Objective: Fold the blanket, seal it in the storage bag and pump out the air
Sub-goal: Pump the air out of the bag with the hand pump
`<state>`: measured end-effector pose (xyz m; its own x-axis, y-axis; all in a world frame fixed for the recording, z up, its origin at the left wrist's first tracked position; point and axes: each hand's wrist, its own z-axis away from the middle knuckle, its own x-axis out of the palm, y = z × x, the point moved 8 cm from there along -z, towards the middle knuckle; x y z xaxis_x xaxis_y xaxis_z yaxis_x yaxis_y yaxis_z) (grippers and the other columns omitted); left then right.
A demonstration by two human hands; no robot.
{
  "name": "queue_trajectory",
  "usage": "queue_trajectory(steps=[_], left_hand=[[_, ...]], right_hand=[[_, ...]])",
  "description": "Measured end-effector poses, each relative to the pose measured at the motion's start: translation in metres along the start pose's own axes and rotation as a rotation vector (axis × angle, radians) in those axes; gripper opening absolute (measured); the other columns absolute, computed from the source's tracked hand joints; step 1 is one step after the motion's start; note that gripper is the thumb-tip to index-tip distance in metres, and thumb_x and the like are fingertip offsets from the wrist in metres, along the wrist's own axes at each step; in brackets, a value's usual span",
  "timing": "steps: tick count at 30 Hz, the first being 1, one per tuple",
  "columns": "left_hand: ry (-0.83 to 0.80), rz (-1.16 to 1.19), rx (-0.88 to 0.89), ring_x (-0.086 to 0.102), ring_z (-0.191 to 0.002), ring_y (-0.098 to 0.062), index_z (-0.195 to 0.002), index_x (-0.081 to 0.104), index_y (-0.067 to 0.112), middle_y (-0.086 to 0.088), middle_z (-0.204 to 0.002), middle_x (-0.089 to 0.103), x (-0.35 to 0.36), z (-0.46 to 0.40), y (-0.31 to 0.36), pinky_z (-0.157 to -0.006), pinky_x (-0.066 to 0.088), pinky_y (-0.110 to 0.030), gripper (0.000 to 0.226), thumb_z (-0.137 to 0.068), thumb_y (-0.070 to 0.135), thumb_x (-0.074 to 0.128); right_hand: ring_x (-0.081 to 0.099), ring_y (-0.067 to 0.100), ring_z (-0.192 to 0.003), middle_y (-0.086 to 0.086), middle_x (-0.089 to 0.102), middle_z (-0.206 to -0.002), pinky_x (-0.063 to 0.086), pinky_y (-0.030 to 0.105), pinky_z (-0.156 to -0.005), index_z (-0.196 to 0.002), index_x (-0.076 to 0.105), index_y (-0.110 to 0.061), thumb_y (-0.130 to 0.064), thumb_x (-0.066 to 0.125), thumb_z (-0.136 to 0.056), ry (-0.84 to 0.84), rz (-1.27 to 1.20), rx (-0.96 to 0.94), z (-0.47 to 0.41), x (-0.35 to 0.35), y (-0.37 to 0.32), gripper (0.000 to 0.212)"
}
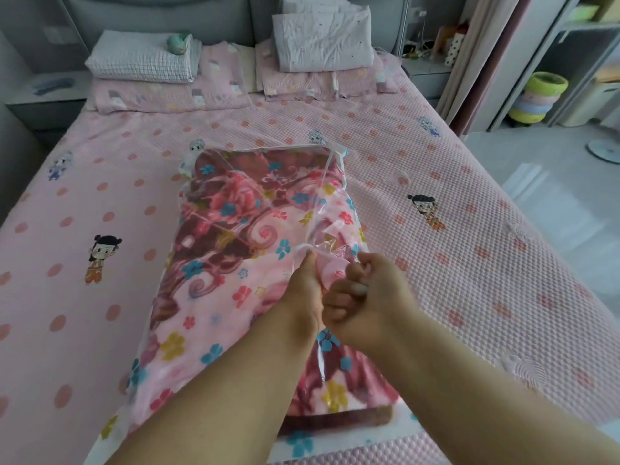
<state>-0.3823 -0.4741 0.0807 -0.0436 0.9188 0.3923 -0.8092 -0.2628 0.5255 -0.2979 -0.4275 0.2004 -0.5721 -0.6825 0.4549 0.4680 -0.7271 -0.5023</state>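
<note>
A folded pink and maroon floral blanket (235,236) lies inside a clear plastic storage bag (208,162) on the bed. On top of the bag sits a round pink valve (332,268). My left hand (307,290) pinches the bag at the valve's left edge. My right hand (365,290) has its fingers curled at the valve's right side and partly covers it; what it holds is hidden. No pump is in view.
The pink patterned bedspread (436,182) spreads around the bag. Pillows (141,58) and a folded grey quilt (322,38) lie at the headboard. A stack of coloured basins (540,99) and a fan base (604,151) stand on the floor at the right.
</note>
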Motion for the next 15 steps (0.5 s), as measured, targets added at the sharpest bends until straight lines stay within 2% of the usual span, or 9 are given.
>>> queue_trajectory(steps=[1,2,5,7,8,10,12,13,15], left_hand=[[0.026,-0.025,0.02,0.053,-0.031,-0.008,-0.073,0.054,0.012,0.0,-0.037,0.054,-0.004,-0.001,0.001,-0.043,0.045,-0.009,0.055,-0.095,0.059,0.037],[0.042,-0.035,0.007,0.052,-0.03,-0.008,-0.071,0.057,0.009,-0.001,-0.035,0.052,-0.006,0.0,0.0,-0.044,0.044,-0.01,0.058,-0.096,0.058,0.038],[0.037,-0.028,0.052,0.062,-0.062,-0.017,-0.098,0.063,0.006,-0.006,-0.058,0.066,-0.004,-0.004,0.002,-0.072,0.05,-0.025,0.051,-0.096,0.053,0.043],[0.042,0.036,0.074,0.061,-0.074,-0.021,-0.11,0.059,0.014,-0.007,-0.071,0.068,-0.001,-0.004,0.007,-0.085,0.047,-0.035,0.044,-0.095,0.052,0.043],[0.05,0.035,0.064,0.061,-0.073,-0.02,-0.108,0.059,0.018,-0.008,-0.069,0.066,-0.001,-0.002,0.007,-0.084,0.047,-0.034,0.041,-0.094,0.053,0.044],[0.062,-0.07,0.045,0.063,-0.054,-0.016,-0.096,0.056,0.025,-0.007,-0.051,0.061,-0.001,-0.007,0.007,-0.067,0.053,-0.021,0.034,-0.094,0.056,0.044],[0.035,-0.073,0.034,0.052,-0.03,-0.006,-0.078,0.051,0.017,-0.001,-0.039,0.054,0.0,-0.004,0.011,-0.035,0.041,-0.01,0.042,-0.1,0.05,0.035],[0.039,-0.096,0.084,0.049,-0.026,-0.004,-0.076,0.05,0.014,0.0,-0.041,0.055,-0.003,-0.004,0.016,-0.028,0.034,-0.01,0.045,-0.101,0.046,0.033],[0.02,-0.091,0.062,0.06,-0.041,-0.006,-0.092,0.061,0.009,-0.004,-0.057,0.061,-0.002,-0.006,0.012,-0.034,0.042,-0.012,0.048,-0.099,0.049,0.036]], right_hand=[[0.019,0.011,-0.036,-0.006,0.021,-0.04,0.017,0.016,-0.042,-0.046,0.027,-0.021,-0.03,0.039,-0.089,0.028,0.084,-0.064,-0.005,-0.007,-0.007,0.046],[0.02,0.011,-0.037,-0.006,0.021,-0.041,0.017,0.017,-0.043,-0.046,0.028,-0.021,-0.03,0.039,-0.09,-0.009,0.143,-0.124,-0.003,-0.01,-0.013,0.046],[0.02,0.011,-0.039,-0.005,0.018,-0.04,0.017,0.018,-0.044,-0.041,0.027,-0.019,-0.03,0.041,-0.085,-0.193,-0.072,0.02,0.028,0.0,-0.004,0.047],[0.02,0.011,-0.038,-0.005,0.017,-0.04,0.017,0.018,-0.043,-0.04,0.025,-0.018,-0.029,0.042,-0.083,-0.122,-0.138,0.049,0.042,-0.007,-0.003,0.047],[0.019,0.011,-0.038,-0.005,0.017,-0.04,0.017,0.018,-0.043,-0.041,0.025,-0.019,-0.029,0.042,-0.083,-0.074,-0.178,0.027,0.033,-0.01,-0.003,0.047],[0.019,0.01,-0.039,-0.006,0.02,-0.039,0.016,0.018,-0.045,-0.043,0.026,-0.02,-0.029,0.042,-0.085,-0.055,-0.175,0.031,0.006,0.002,0.0,0.046],[0.02,0.01,-0.04,-0.007,0.024,-0.039,0.015,0.02,-0.049,-0.047,0.028,-0.021,-0.029,0.041,-0.087,0.023,-0.002,0.016,-0.009,0.008,-0.008,0.043],[0.021,0.011,-0.042,-0.007,0.025,-0.039,0.015,0.021,-0.05,-0.048,0.028,-0.021,-0.029,0.041,-0.086,0.017,0.079,-0.039,-0.011,0.007,-0.016,0.041],[0.021,0.011,-0.043,-0.006,0.022,-0.042,0.016,0.021,-0.05,-0.047,0.028,-0.021,-0.029,0.042,-0.085,-0.06,0.077,-0.059,-0.001,0.006,-0.017,0.041]])
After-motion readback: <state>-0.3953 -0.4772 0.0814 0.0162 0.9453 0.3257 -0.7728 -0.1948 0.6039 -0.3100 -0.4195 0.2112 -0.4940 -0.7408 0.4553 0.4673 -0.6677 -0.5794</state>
